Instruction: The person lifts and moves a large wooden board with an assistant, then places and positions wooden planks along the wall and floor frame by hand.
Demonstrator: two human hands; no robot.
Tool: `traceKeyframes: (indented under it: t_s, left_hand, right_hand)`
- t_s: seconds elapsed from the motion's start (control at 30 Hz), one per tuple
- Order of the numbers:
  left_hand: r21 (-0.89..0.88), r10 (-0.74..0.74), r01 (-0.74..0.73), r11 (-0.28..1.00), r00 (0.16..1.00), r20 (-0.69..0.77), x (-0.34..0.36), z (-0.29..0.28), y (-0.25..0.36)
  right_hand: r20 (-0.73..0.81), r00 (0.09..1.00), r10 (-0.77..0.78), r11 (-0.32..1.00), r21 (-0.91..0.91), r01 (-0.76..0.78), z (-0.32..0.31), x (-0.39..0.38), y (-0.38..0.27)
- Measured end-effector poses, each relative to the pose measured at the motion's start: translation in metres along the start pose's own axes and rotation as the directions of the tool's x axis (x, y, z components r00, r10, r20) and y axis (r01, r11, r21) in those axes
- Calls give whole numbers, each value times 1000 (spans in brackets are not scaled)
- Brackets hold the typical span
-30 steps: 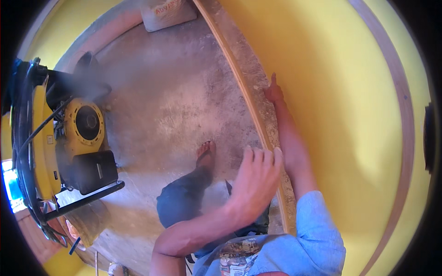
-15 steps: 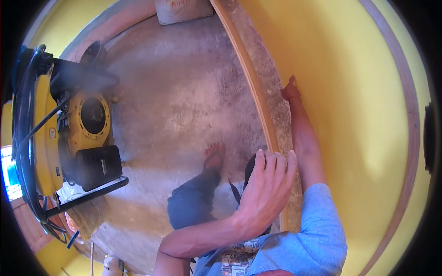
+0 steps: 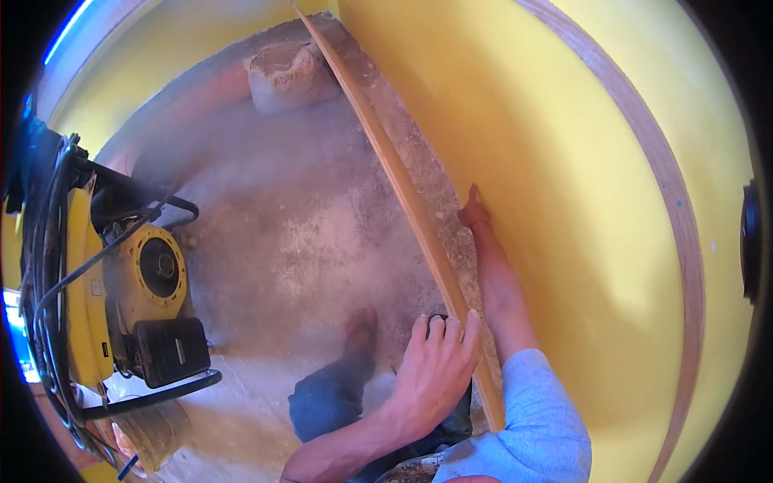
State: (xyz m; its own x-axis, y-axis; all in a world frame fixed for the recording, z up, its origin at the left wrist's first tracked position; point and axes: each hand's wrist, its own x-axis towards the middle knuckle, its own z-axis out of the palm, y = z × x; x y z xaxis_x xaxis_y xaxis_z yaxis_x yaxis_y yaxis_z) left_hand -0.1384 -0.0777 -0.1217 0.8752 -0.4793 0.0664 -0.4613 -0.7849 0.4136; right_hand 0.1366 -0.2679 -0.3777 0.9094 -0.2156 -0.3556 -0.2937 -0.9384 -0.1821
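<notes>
My left hand [image 3: 435, 366] reaches in from the lower edge, back upward, its fingers stretched out and slightly apart. Its fingertips overlap the long wooden plank [image 3: 394, 173], though whether they touch it I cannot tell. The thumb is hidden. Close along the yellow wall [image 3: 580, 217], my right arm in a light blue sleeve stretches forward. At its end my right hand [image 3: 475, 212] is by the wall's foot, fingers apart, seemingly against the wall, with nothing visible in it. A strip of rough floor lies between that hand and the plank.
On the left stands a yellow and black engine-driven machine [image 3: 157, 270] with a tubular frame and black cables [image 3: 48, 282]. A pale sack [image 3: 290, 76] sits at the far end beside the plank. My bent leg [image 3: 326, 402] is below on the dusty concrete floor [image 3: 298, 217].
The view has shifted, bringing more of the sack and the plank's far end into sight. Both hands keep much the same pose, the left still over the plank, the right still by the wall.
</notes>
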Motion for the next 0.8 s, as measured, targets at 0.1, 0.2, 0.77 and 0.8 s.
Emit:
traceKeyframes:
  t_s: [0.1, 0.2, 0.77, 0.8]
  left_hand:
    - [19, -34, 34, 999, 999, -9, 3, -2, -4]
    - [32, -35, 38, 999, 997, -64, 7, 2, -6]
    - [122, -23, 37, 992, 993, -120, 21, 17, -9]
    - [92, -57, 67, 993, 992, -111, 23, 18, -8]
  right_hand:
    - [-6, 1000, 20, 999, 44, -19, 6, -4, -10]
    - [-8, 999, 37, 997, 63, -37, 5, -2, -11]
    - [26, 945, -327, 635, 746, 199, 29, -96, 0]
    - [-53, 928, -368, 651, 699, 298, 29, -107, 11]
